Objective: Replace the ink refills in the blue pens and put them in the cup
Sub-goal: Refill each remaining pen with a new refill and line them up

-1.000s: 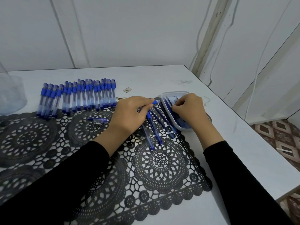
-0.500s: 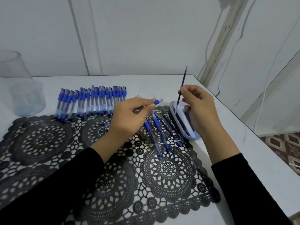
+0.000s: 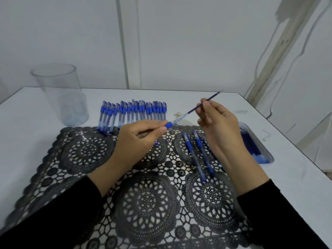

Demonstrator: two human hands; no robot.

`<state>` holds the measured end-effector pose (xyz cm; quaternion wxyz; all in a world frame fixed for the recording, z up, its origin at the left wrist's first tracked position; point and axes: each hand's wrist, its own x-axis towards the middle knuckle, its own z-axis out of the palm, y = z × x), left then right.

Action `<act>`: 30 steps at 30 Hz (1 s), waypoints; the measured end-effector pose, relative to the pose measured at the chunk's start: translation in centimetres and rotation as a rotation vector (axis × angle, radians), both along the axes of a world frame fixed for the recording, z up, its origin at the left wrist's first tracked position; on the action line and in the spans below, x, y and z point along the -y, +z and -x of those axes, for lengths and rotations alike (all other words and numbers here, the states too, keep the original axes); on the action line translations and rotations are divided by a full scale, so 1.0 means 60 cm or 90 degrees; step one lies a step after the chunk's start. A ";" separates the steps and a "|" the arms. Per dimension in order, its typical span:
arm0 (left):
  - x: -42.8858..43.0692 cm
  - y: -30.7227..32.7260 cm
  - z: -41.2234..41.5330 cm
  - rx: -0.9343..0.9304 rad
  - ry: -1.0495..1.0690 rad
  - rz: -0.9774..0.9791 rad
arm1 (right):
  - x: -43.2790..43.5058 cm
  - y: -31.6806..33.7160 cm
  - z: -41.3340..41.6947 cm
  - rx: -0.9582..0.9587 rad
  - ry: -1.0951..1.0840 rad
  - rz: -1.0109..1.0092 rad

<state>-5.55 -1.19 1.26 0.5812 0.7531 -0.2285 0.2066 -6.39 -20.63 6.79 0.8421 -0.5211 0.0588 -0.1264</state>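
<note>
**While both hands pinch, a refill meets a pen**

As the left hand point(image 3: 142, 139) sits at the centre of the view, its thumb and curled fingers pinch a pen point(image 3: 177, 120) by the blue grip, clear barrel pointing to 2 o'clock. Just beyond it, the right hand point(image 3: 221, 126) pinches a thin dark refill point(image 3: 206, 102) between thumb and fingertips, the other fingers loosely curled. The refill lies in line with the pen, its tip toward 2 o'clock and its lower end at the barrel's open mouth; how far in it reaches cannot be told. Both are held above the counter point(image 3: 296, 186), touching nothing else.

A clear cup point(image 3: 61, 94) stands upright at 10 o'clock, well apart from the hands. At 12 o'clock a row of pens point(image 3: 133, 114) lies side by side, near ends on the edge of a black lace mat point(image 3: 147, 200). Two pens point(image 3: 197, 153) lie on the mat at 4 o'clock, just beside the right wrist. At 3 o'clock a clear tray point(image 3: 267, 155) holds blue refills, partly hidden by the right hand.
</note>
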 end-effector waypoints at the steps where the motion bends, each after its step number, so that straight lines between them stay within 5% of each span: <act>1: -0.003 0.000 0.001 -0.002 -0.002 0.000 | -0.005 -0.001 0.001 -0.003 0.007 -0.002; 14: -0.017 -0.005 -0.003 0.025 0.033 -0.017 | -0.014 -0.007 0.006 0.055 0.004 0.070; 30: -0.072 -0.007 0.003 -0.045 0.064 0.028 | -0.064 -0.058 0.013 0.049 0.218 0.462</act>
